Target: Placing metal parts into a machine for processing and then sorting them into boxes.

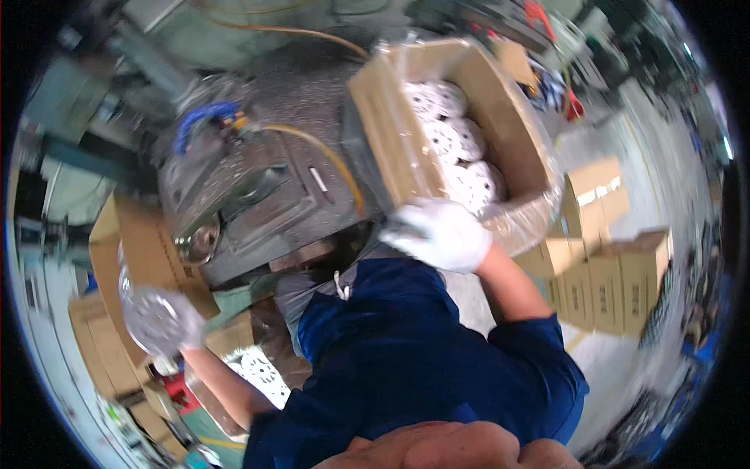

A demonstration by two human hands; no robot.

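Out to the left, my gloved left hand (192, 324) grips a round metal disc (155, 319) with holes in it, beside an open cardboard box (156, 246). My right hand (447, 236), in a white glove, is close to my body at the near corner of a plastic-lined cardboard box (398, 144). Its fingers look curled, with something grey and blurred at the tips that I cannot make out. White discs with dark holes (444, 142) lie inside the lined box. A shiny round metal piece (198, 242) rests at the near left of the machine table (273, 223).
A blue-handled tool (205, 121) with a yellow-orange hose (328, 152) lies on the machine table, near a small white stick (318, 180). More white discs (264, 375) sit in a container below my left forearm. Closed cartons (613, 285) are stacked at right.
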